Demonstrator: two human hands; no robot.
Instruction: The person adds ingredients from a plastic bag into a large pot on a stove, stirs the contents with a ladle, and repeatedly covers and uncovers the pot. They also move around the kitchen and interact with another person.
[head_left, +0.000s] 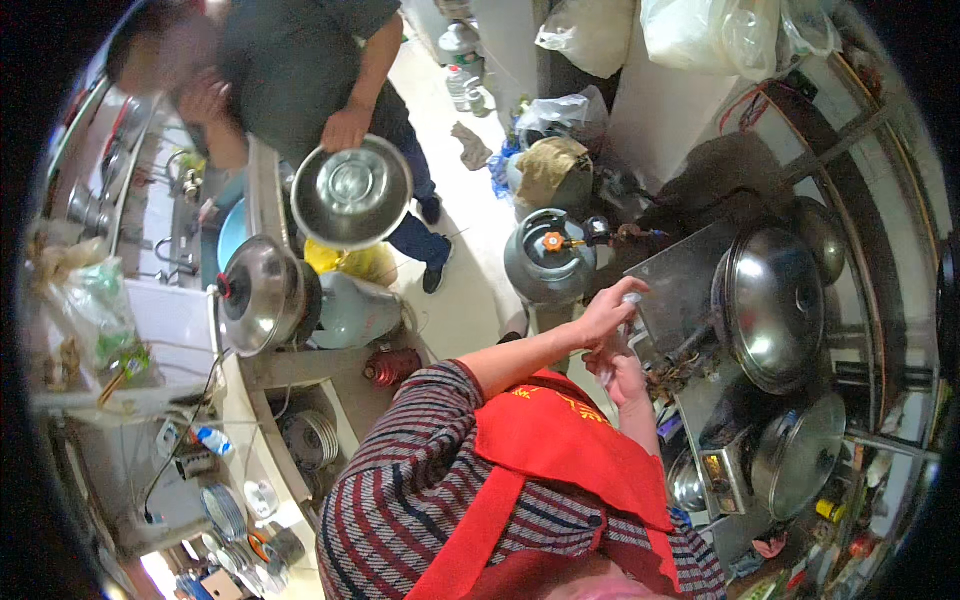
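Note:
My left hand (609, 311) is raised in front of the red apron (555, 435), its fingers bent around a small whitish, translucent thing (632, 298) that looks like thin plastic. Just below it in the picture, my right hand (624, 377) grips crumpled translucent material (613, 349), perhaps the same piece; its exact kind is unclear. Both hands are close together beside the metal stove top (675, 277). On the stove stands a large wok with a domed metal lid (776, 307), to the right of my hands. A glass-lidded pan (801, 457) is lower right.
At the upper left a co-worker (300, 75) holds a steel basin (352, 191). A gas cylinder (551, 259) stands on the floor near my hands. A lidded metal pot (262, 296) is left, above stacked plates (311, 439). Plastic bags (705, 34) hang at the top right.

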